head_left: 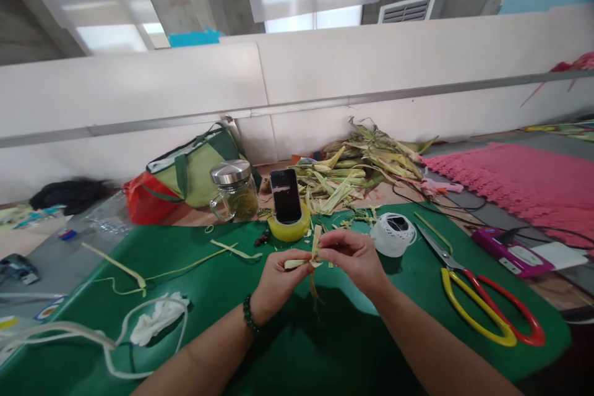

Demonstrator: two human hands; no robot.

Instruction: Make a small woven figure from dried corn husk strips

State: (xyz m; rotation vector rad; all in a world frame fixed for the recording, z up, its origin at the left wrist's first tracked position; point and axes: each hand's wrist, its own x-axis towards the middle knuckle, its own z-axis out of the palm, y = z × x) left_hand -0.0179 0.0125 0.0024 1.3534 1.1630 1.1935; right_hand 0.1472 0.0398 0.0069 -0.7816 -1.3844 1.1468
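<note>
While both hands meet above the green cloth-covered surface, the person holds a small cross of pale yellow-green leaf strips between them. Its longer strip stands nearly upright, with one end pointing up toward the far wall and the other hanging below the hands. A shorter strip lies crosswise, its free end pointing to the person's left. The left hand, with a dark bead bracelet on its wrist, has its fingers closed on the crosswise strip. The right hand pinches the crossing point. Just beyond them, a black phone stands in a yellow tape roll, beside a white spool of thread. Yellow-and-red-handled scissors lie to the right.
</note>
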